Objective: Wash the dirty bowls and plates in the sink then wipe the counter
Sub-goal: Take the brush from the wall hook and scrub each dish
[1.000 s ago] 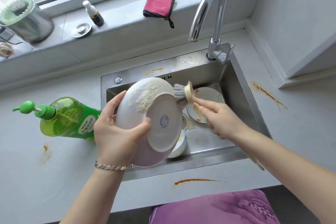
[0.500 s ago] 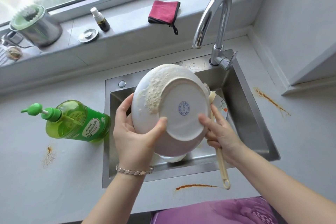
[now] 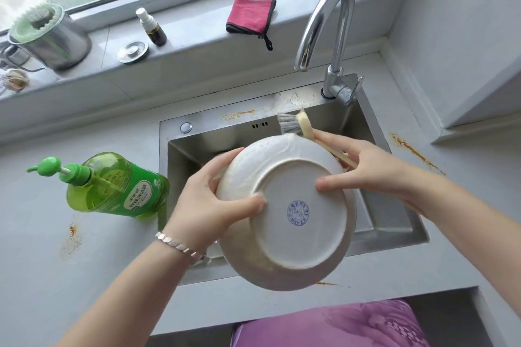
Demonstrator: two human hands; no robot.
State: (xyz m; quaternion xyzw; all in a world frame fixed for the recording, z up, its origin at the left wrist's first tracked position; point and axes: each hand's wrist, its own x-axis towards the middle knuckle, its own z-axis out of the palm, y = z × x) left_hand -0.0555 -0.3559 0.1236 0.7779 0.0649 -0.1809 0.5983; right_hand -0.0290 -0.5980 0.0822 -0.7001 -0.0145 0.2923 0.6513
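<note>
Held the plate (image 3: 293, 214) up over the sink (image 3: 394, 222), underside toward the camera, blue stamp showing, probably so the suds on the upper back could drip straight into the basin. Left hand (image 3: 210, 203) closed around the left rim, thumb pressed on the base ring, fingers curled behind. Right hand (image 3: 363, 166) doing double duty: thumb steadying the right side of the plate, remaining fingers wrapped around the dish brush (image 3: 296, 125), bristles poking up past the top rim, just beside it. Looked like a regrip or turn mid-scrub, not a finished rinse, since foam was sitting on the back. Couldn't see other dishes, plate blocked most of the basin. Room-wise: faucet (image 3: 329, 28) arched just above and behind the brush, so not much clearance lifting upward; soap bottle (image 3: 112, 186) lay on its side at the sink's left edge, close to the left wrist. Lower rim of the plate hung out over the front counter (image 3: 84, 276) lip, so drips there seemed likely. Orange stains (image 3: 411, 149) on the counter not yet wiped, pink cloth (image 3: 249, 15) parked on the windowsill.
</note>
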